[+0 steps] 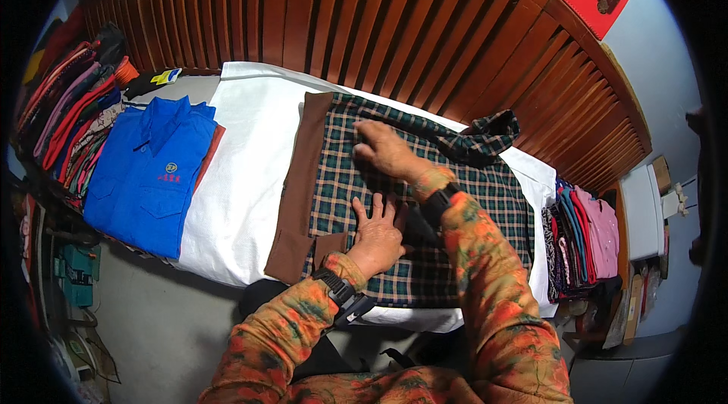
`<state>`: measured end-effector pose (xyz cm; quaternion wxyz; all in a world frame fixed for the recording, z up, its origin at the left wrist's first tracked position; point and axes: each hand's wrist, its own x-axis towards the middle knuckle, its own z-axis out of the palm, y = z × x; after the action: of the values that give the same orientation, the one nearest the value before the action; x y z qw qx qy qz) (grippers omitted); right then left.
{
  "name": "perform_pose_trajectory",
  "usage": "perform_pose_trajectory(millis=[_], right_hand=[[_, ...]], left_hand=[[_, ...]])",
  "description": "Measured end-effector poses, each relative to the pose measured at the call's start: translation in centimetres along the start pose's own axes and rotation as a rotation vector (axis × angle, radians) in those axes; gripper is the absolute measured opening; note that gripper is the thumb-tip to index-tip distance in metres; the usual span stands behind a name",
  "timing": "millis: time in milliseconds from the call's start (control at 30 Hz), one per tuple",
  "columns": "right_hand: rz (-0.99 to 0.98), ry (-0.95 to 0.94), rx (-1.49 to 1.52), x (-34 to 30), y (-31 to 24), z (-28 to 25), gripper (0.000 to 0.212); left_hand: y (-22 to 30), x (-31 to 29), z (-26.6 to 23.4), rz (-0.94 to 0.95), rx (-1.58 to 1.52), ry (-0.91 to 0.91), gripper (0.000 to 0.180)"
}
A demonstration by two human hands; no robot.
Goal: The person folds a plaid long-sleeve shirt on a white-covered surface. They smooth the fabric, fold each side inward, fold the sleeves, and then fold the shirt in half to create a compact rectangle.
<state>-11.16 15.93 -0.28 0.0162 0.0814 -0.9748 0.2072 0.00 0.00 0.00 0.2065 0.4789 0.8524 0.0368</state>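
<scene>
A green, black and tan plaid garment (485, 199) with a broad brown band (297, 199) down its left side lies spread in front of me. My left hand (377, 243) rests flat on the plaid, its fingers spread and pointing away from me. Farther up the cloth is my right hand (388, 150), fingers toward the left and thumb apart from them; nothing shows in its grasp. A bunched plaid fold (493, 133) sticks up at the garment's far right. Beneath everything is a white cloth (235, 199).
A folded blue collared shirt (155, 169) lies left of the garment. Stacked clothes stand at the far left (72, 108) and at the right (591, 233). A slatted wooden backrest (341, 17) rises along the far side. At lower left is a teal case (78, 275) beside the floor.
</scene>
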Motion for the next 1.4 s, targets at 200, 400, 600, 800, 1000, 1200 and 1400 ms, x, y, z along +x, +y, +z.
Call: perform_pose_trajectory(millis=[200,400,600,800,1000,1200,1400], right_hand=[[0.292,0.242,-0.294,-6.1,5.5,-6.2,0.029],[0.144,0.133,-0.293,-9.5,6.4,-3.7,0.036],[0.488,-0.113,-0.233,-6.7,6.6,-1.7,0.082],[0.471,-0.14,-0.191,-4.7,5.6,-2.7,0.088],[0.489,-0.149,-0.216,-2.8,4.0,-1.0,0.09],[0.333,0.008,-0.193,-6.0,4.4,-1.3,0.073],[0.262,0.231,-0.397,-15.6,7.3,-2.1,0.047]], left_hand=[[-0.3,0.1,2.3,0.055,-0.143,0.252,0.087],[-0.1,0.6,2.2,0.057,-0.143,0.254,0.087],[-0.2,0.5,2.2,0.059,-0.126,0.273,0.086],[-0.3,0.4,2.0,0.058,-0.107,0.263,0.086],[-0.5,0.5,2.2,0.065,-0.123,0.247,0.088],[-0.4,0.5,1.9,0.065,-0.117,0.237,0.088],[-0.3,0.5,2.0,0.055,-0.119,0.24,0.089]])
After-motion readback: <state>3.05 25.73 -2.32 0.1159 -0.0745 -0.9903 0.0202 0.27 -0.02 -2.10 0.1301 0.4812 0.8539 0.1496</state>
